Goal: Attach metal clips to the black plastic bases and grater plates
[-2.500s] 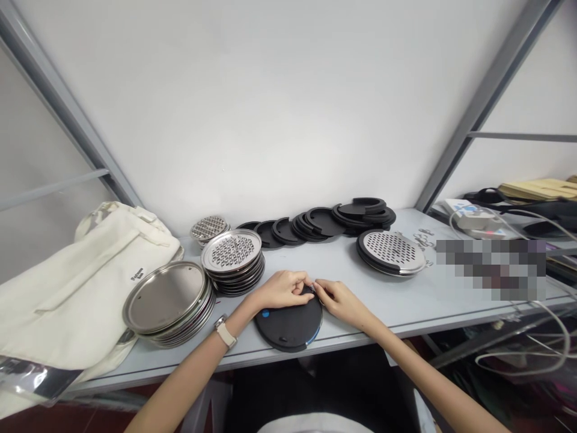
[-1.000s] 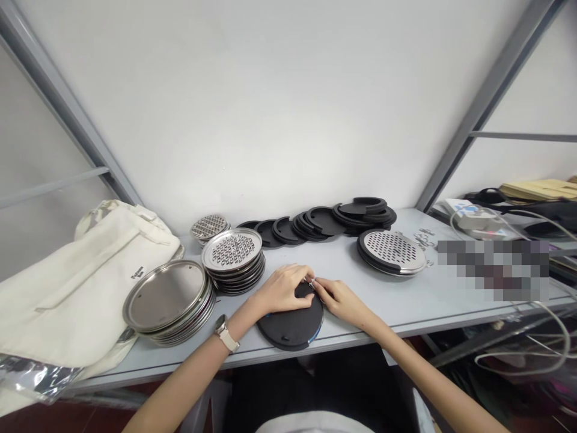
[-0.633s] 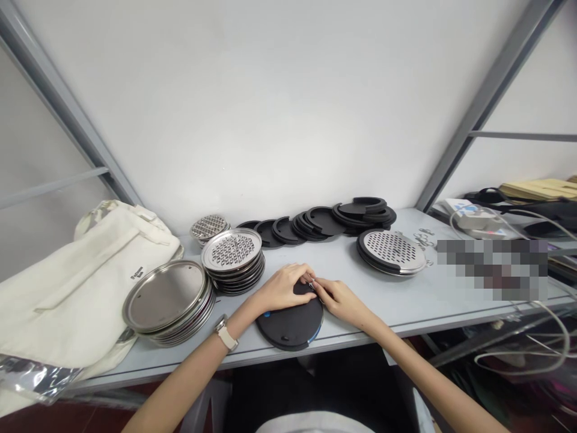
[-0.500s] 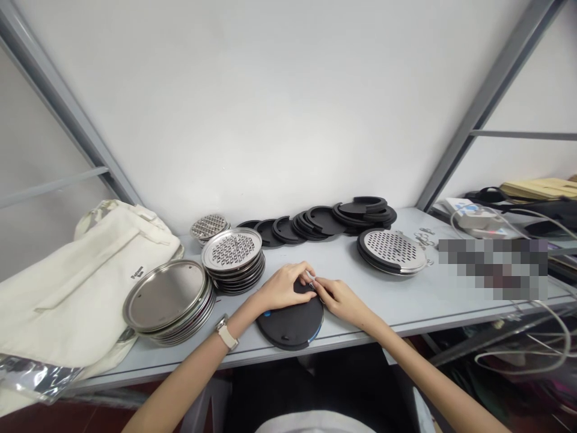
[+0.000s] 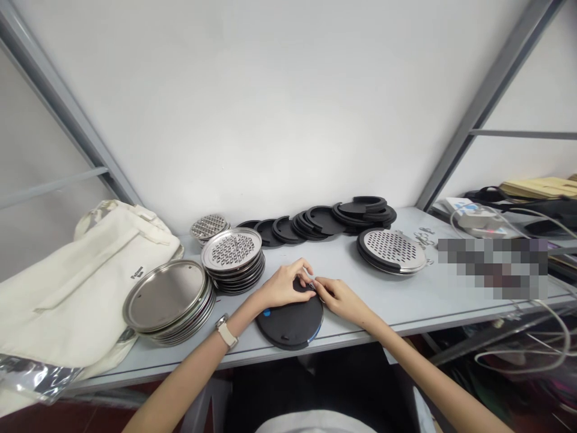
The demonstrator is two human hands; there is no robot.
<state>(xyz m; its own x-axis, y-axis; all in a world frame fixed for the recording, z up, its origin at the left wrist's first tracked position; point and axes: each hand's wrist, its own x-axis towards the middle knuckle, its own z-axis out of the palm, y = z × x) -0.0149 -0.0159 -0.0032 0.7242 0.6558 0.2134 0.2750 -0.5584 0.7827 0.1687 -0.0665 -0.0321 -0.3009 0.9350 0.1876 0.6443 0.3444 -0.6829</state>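
A round black disc lies flat near the table's front edge, with a blue spot and a blue strip at its rim. My left hand rests over its far part, thumb and bent fingers closing around a small shiny metal piece at the disc's far right edge. From the right, my right hand pinches the same piece between thumb and forefinger. The fingers hide most of this piece, so its exact kind cannot be made out.
Stacked plain metal discs and grater discs stand left, beside a cream cloth bag. Black round holders line the wall. A grater disc in a black holder sits right, near small metal clasps.
Both hands stay at the disc's far right edge. The left fingers shift very slightly around the small metal piece; the stacks have not moved.
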